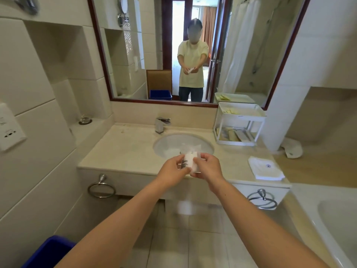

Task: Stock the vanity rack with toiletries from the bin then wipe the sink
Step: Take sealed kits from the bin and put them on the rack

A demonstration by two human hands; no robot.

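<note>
My left hand (171,170) and my right hand (209,167) meet over the front edge of the counter, both gripping a small white toiletry packet (190,161) with dark print on its side. The round sink (170,144) lies just beyond them. A white two-tier vanity rack (241,115) stands at the back right of the counter, with pale packets on its top tray and several sachets on the bottom shelf. The blue bin (46,252) sits on the floor at the lower left.
A chrome faucet (161,124) rises behind the sink. A folded white cloth (265,169) lies on the counter's right end, a crumpled one (291,147) further right. Towel rings hang under the counter (101,187). A bathtub (332,219) borders the right. The mirror (193,49) reflects me.
</note>
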